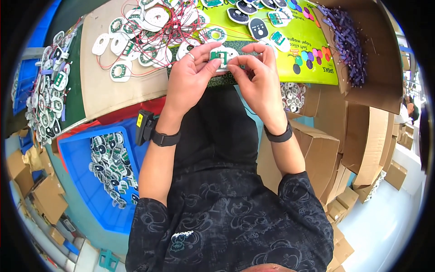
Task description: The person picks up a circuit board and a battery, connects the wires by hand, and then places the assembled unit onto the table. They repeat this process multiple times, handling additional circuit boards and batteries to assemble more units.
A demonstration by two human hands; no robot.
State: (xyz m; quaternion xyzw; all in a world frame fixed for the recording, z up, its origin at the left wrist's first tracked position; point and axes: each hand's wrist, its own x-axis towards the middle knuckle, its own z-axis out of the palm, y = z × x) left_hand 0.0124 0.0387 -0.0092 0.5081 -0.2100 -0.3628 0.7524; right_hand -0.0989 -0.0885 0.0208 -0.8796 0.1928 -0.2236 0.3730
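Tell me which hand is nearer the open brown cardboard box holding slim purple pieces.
Right. The right hand is to the left of the brown cardboard box, apart from it; the left hand is farther left.

A green-topped table [75,103] stands at the far side. To the right, cardboard boxes [366,143] crowd beside a pale floor [383,220] (glossy enough to catch bright light). At near left, a small teal stool [108,260] stands beyond brown cartons [50,199].

Tan worktop [102,90]: white oval pieces [156,18] (red wires [174,29] tangled among them), lime-green printed sheet [299,77], dark patterned mat [224,80]
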